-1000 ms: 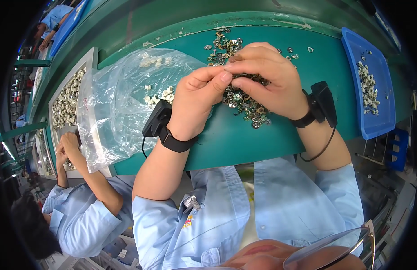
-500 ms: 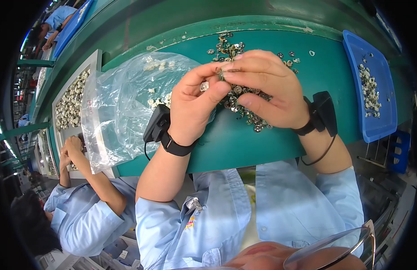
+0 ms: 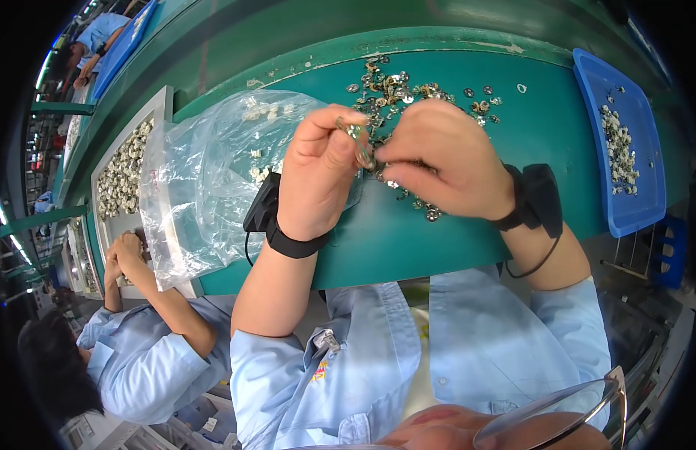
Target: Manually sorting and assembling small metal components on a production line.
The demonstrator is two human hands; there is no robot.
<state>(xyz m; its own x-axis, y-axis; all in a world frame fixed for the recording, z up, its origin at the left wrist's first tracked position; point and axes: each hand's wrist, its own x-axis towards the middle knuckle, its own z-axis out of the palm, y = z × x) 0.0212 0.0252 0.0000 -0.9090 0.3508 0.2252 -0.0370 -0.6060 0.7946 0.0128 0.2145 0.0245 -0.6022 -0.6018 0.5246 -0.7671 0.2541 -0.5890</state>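
My left hand (image 3: 314, 165) is closed, with thumb and fingertips pinching small round metal parts (image 3: 355, 135) that hang together, a disc at their lower end. My right hand (image 3: 449, 157) is just to the right, fingers bent and fingertips close to that disc. Motion smears these fingers, so I cannot tell whether they grip anything. Beneath and beyond my hands, a loose pile of small metal discs (image 3: 393, 90) lies on the green tabletop (image 3: 408, 251). Left of my left hand lies a clear plastic bag (image 3: 201, 172) with small white pieces (image 3: 271, 112) in or under it.
A blue tray (image 3: 634, 214) with small cream parts (image 3: 618, 150) stands at the right. At the left, a pale tray (image 3: 168, 101) of similar parts (image 3: 126, 169) stands before a co-worker (image 3: 149, 360) in light blue. A green ledge (image 3: 438, 36) runs along the back.
My hands have moved apart slightly, the right fingers drawing away from the left. The metal parts in my left hand now show more. A white piece seen earlier at my left fingers is no longer visible.
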